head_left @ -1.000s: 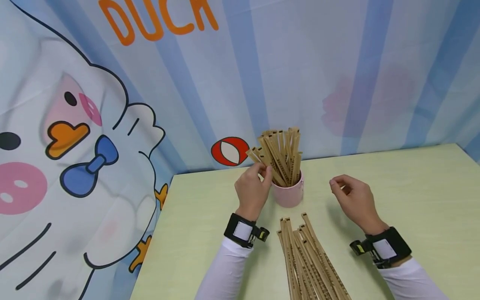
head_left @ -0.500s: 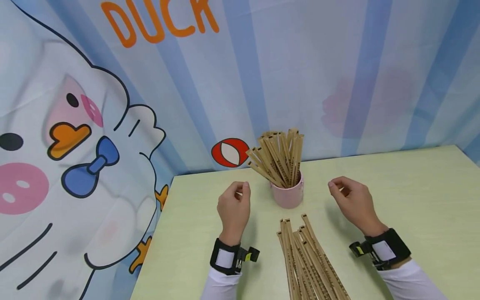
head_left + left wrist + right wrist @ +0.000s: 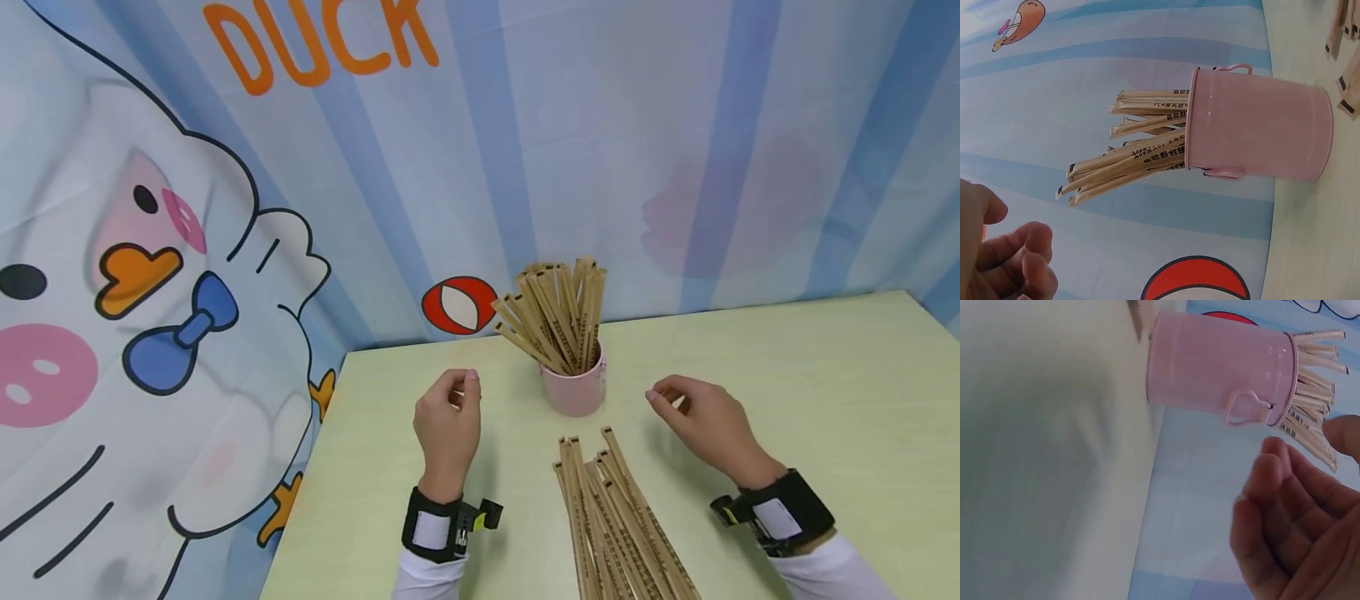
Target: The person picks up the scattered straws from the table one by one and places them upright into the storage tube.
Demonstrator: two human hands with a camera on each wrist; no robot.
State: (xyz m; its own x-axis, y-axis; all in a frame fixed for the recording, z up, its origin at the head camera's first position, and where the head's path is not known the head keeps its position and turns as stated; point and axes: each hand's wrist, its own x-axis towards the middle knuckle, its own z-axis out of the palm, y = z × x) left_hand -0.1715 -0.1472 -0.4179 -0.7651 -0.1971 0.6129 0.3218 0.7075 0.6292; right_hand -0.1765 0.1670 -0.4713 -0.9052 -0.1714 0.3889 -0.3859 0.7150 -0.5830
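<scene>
Paper-wrapped drinking straws [image 3: 555, 317] stand fanned out in a pink bucket [image 3: 573, 393] at the back of the table. More wrapped straws [image 3: 618, 517] lie in a loose pile in front of it. My left hand [image 3: 448, 425] is held left of the bucket, its fingers loosely bent with nothing in them. On the other side, my right hand [image 3: 705, 421] hovers over the table, likewise holding nothing. The left wrist view shows the bucket [image 3: 1257, 125] and a gap between thumb and fingers. Small handles stick out near the bucket's rim; one handle [image 3: 1244, 409] faces the right wrist camera.
A pale yellow-green table [image 3: 847, 400] extends on both sides. Directly behind it hangs a blue striped cloth [image 3: 600, 150] with cartoon duck prints. Each wrist wears a black strap [image 3: 431, 525] with a small camera.
My left hand has let go of a straw at the bucket and drawn back to the left and down. My right hand has dipped slightly. The straws in the bucket spread a little.
</scene>
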